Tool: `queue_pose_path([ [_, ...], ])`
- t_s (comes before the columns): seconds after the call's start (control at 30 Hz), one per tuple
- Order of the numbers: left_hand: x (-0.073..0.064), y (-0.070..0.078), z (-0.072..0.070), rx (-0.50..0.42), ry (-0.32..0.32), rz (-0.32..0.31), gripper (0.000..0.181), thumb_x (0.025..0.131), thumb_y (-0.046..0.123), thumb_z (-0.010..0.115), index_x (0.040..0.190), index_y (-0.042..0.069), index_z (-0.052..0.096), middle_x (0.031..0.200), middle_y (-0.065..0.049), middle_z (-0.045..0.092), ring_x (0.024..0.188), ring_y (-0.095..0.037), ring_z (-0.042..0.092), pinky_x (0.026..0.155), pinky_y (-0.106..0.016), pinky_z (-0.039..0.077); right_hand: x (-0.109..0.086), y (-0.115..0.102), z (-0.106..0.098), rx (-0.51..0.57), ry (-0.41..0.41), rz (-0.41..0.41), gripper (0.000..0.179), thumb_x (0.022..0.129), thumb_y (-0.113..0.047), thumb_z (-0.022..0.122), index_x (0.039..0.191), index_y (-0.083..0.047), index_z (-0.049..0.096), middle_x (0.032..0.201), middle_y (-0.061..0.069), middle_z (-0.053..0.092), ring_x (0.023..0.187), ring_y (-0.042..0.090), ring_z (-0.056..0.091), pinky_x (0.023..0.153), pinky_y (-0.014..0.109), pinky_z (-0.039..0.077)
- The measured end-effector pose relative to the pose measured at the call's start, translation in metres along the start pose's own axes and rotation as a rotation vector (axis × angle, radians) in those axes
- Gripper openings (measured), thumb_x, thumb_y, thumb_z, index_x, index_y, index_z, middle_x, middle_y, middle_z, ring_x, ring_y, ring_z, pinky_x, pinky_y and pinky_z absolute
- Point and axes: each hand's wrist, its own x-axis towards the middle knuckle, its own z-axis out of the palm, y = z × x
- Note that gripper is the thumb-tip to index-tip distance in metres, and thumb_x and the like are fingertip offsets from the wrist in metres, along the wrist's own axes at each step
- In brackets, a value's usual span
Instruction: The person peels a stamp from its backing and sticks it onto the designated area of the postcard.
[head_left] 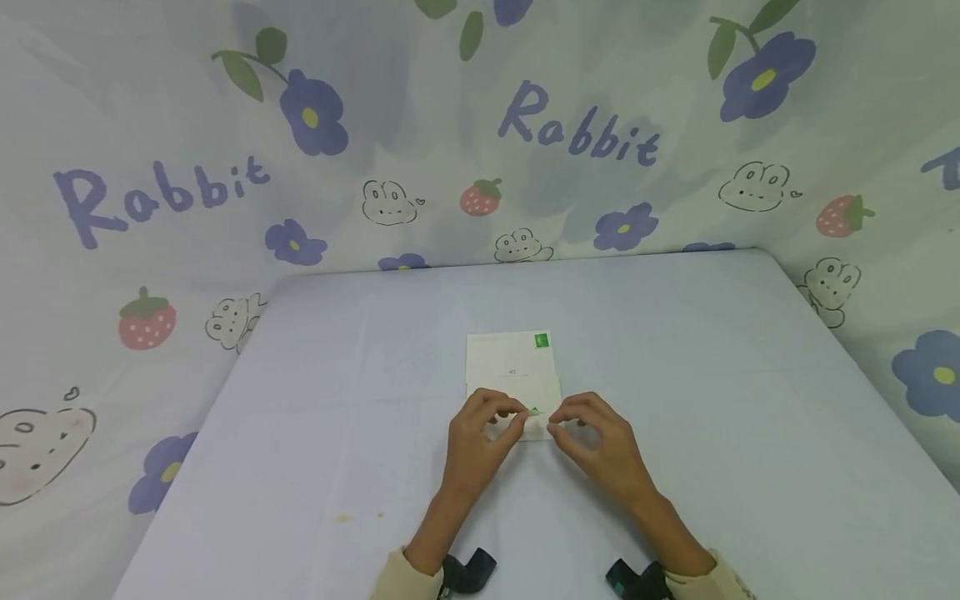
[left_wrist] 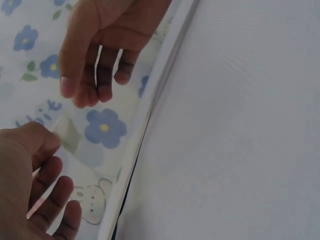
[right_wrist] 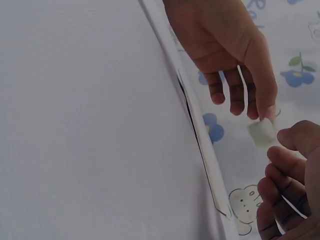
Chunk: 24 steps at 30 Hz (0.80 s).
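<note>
A white envelope (head_left: 506, 358) lies on the table with a green stamp (head_left: 542, 341) at its top right corner. Over its lower part, my left hand (head_left: 480, 433) pinches a small green stamp (head_left: 534, 411) between thumb and index finger. The pale back of this held stamp (right_wrist: 261, 134) shows in the right wrist view. Just to the right, my right hand (head_left: 600, 437) has its thumb and index finger bent towards each other, close to the held stamp but with nothing between them. Both hands partly cover the lower edge of the envelope.
A white cloth covers the table (head_left: 360, 350). Behind it hangs a curtain (head_left: 420, 133) printed with rabbits, flowers and strawberries. Small yellowish marks (head_left: 343, 518) show on the cloth at the front left. Dark wrist cameras (head_left: 471, 571) sit at both cuffs.
</note>
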Motion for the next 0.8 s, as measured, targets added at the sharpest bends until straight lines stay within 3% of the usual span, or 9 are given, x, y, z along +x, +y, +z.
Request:
queue_pose_path([
  [0.2, 0.0, 0.003, 0.003, -0.055, -0.006, -0.027, 0.005, 0.092, 0.017, 0.075, 0.096, 0.018, 0.073, 0.099, 0.008, 0.061, 0.087, -0.014, 0.06, 0.073, -0.032, 0.053, 0.0, -0.013, 0.006, 0.098, -0.043, 0.007, 0.022, 0.082, 0.001, 0.08, 0.1, -0.009, 0.073, 0.108, 0.002, 0.064, 0.088, 0.023, 0.061, 0.074, 0.034, 0.052],
  [0.43, -0.002, 0.002, 0.007, -0.011, -0.068, 0.022, 0.008, 0.092, 0.014, 0.074, 0.099, 0.017, 0.071, 0.099, 0.008, 0.06, 0.088, -0.011, 0.058, 0.074, -0.03, 0.052, 0.008, -0.038, 0.002, 0.102, -0.016, 0.025, 0.018, 0.081, 0.009, 0.077, 0.096, 0.001, 0.071, 0.101, 0.012, 0.064, 0.084, 0.03, 0.062, 0.07, 0.036, 0.053],
  [0.57, -0.003, 0.001, 0.009, 0.019, -0.104, 0.056, 0.009, 0.094, 0.013, 0.072, 0.101, 0.016, 0.069, 0.099, 0.009, 0.06, 0.091, -0.007, 0.057, 0.076, -0.029, 0.053, 0.006, -0.027, 0.006, 0.09, 0.023, 0.024, 0.017, 0.081, 0.006, 0.078, 0.094, -0.004, 0.072, 0.099, 0.008, 0.065, 0.082, 0.026, 0.06, 0.069, 0.034, 0.052],
  [0.8, -0.003, 0.002, 0.01, -0.013, -0.111, 0.067, 0.008, 0.094, 0.016, 0.073, 0.102, 0.015, 0.071, 0.099, 0.009, 0.062, 0.09, -0.007, 0.058, 0.075, -0.03, 0.053, 0.0, -0.002, 0.012, 0.06, 0.049, 0.055, 0.016, 0.086, -0.006, 0.079, 0.092, -0.018, 0.071, 0.099, -0.009, 0.063, 0.082, 0.011, 0.058, 0.069, 0.029, 0.051],
])
